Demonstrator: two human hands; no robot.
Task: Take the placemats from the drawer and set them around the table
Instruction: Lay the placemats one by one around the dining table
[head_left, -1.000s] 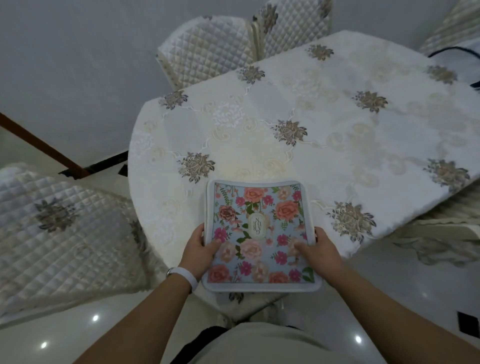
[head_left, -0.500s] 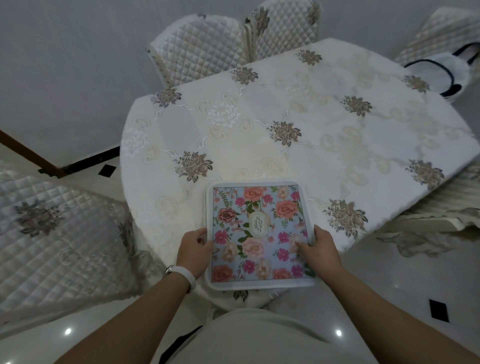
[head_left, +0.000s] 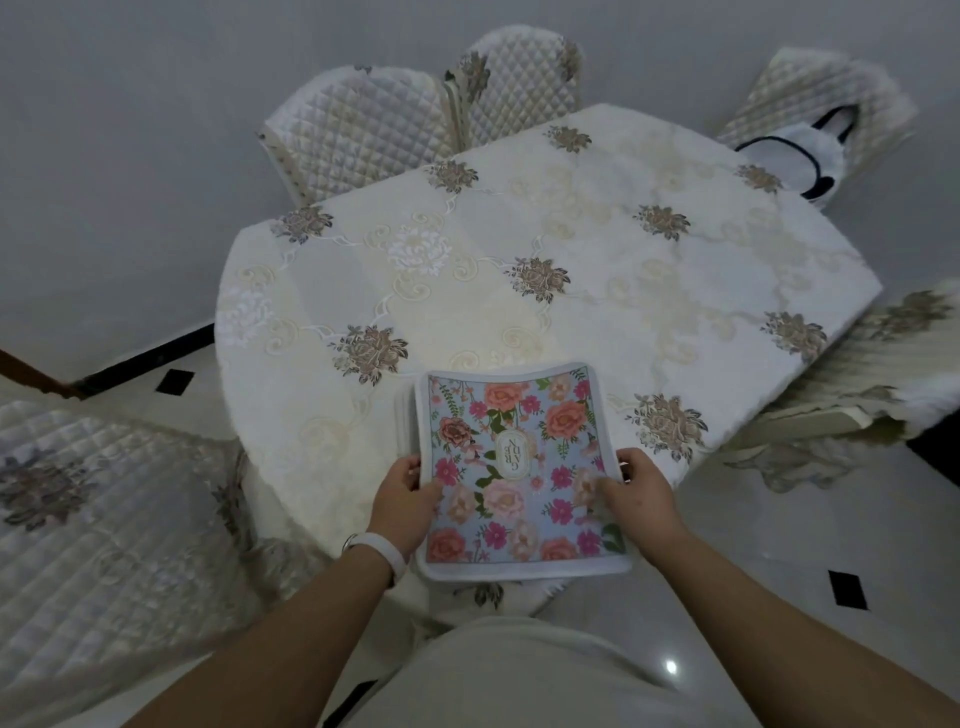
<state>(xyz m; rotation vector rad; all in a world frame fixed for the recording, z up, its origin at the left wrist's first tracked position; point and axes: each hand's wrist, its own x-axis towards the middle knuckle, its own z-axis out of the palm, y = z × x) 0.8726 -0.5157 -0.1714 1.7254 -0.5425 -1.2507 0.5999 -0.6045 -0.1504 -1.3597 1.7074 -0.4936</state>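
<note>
A stack of floral placemats (head_left: 517, 462), pale blue with pink and orange roses and a white border, lies over the near edge of the table (head_left: 519, 270). Edges of lower mats show at the stack's left side. My left hand (head_left: 402, 499), with a white wristband, grips the stack's left edge, thumb on top. My right hand (head_left: 636, 491) holds the right edge, fingers pressing on the top mat. The table wears a cream embroidered cloth with brown flower motifs.
Quilted cream chairs surround the table: one at near left (head_left: 93, 530), two at the far side (head_left: 363, 124), one at far right (head_left: 821, 98) carrying a white bag with black handles (head_left: 795, 150), another at right (head_left: 883, 364). Glossy white floor lies below.
The view has shifted so the table sits more centred and the far right chair shows. The placemat stack stays at the near table edge in both hands; its left side now fans slightly.
</note>
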